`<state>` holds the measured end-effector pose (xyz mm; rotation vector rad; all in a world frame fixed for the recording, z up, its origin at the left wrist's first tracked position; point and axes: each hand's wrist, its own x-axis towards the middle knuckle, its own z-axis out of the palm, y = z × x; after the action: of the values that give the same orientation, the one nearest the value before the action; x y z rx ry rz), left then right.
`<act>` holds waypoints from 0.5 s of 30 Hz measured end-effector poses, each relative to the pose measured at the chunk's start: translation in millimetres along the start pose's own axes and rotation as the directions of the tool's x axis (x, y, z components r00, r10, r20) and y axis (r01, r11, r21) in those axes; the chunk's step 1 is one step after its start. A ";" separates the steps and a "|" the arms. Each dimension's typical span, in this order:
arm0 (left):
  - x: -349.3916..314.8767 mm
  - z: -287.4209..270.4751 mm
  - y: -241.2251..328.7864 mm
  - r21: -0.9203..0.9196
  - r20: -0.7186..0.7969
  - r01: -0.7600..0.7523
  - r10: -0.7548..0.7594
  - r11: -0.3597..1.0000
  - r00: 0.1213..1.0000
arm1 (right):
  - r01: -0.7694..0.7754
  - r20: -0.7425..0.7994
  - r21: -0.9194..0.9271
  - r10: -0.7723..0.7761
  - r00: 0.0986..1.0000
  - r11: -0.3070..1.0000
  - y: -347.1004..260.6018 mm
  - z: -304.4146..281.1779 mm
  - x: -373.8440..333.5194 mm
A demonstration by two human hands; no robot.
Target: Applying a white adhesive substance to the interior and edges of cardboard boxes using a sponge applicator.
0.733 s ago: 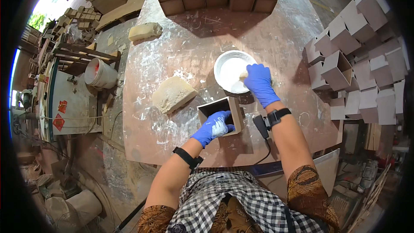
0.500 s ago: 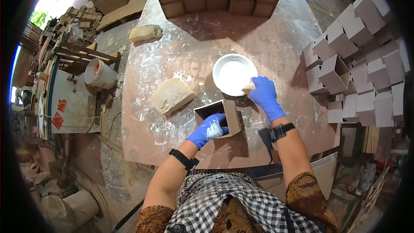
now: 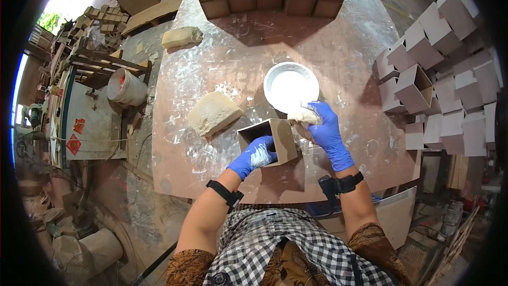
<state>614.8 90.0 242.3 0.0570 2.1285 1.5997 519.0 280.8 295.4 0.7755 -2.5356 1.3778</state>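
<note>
My left hand [image 3: 256, 157], in a blue glove smeared with white, reaches into the open side of a brown box [image 3: 284, 141] and grips it. Some of its fingers are hidden inside. In my right hand [image 3: 329, 130], also gloved in blue, is a pale sponge [image 3: 305, 116] coated with white. The sponge is between the box's upper right corner and a round white bowl [image 3: 268, 91] of white liquid. A larger cream sponge block [image 3: 214, 114] lies on the table left of the bowl.
Stacked brown boxes [image 3: 270, 1] stand at the table's [image 3: 354, 90] far edge. Another foam block [image 3: 181, 37] lies far left. Piled pale boxes [image 3: 445, 92] stand to the right. A white bucket [image 3: 127, 88] is beyond the table's left side.
My right hand has drawn back from the bowl's rim toward the box, bringing the sponge, which shows more white. My left hand still grips the box.
</note>
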 end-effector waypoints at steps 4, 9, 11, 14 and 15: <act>-9.1 -2.7 5.8 -0.086 -0.038 -0.029 0.026 0.996 0.999 | -0.012 0.111 0.105 0.000 0.994 0.994 -16.5 -0.2 -21.3; -13.8 -6.9 2.8 0.013 -0.025 -0.017 0.017 1.000 1.000 | -0.004 0.255 -0.037 0.013 0.967 0.999 -38.9 9.3 -67.5; -11.4 -6.1 -10.0 -0.064 -0.044 -0.101 0.098 0.993 0.994 | 0.050 0.262 -0.170 -0.004 0.965 0.984 -37.1 25.5 -65.3; -4.9 -1.3 -26.0 -0.287 -0.039 -0.081 0.073 0.955 0.997 | 0.055 0.125 -0.241 -0.025 0.992 0.969 -8.1 41.8 -22.8; -4.8 -3.5 -23.3 -0.168 -0.053 -0.088 0.081 0.982 0.995 | 0.073 0.138 -0.263 -0.037 0.990 0.962 0.7 44.3 -9.0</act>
<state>623.4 78.0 223.3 0.0558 2.0394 1.8435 531.1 248.2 266.5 0.9025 -2.7000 0.9663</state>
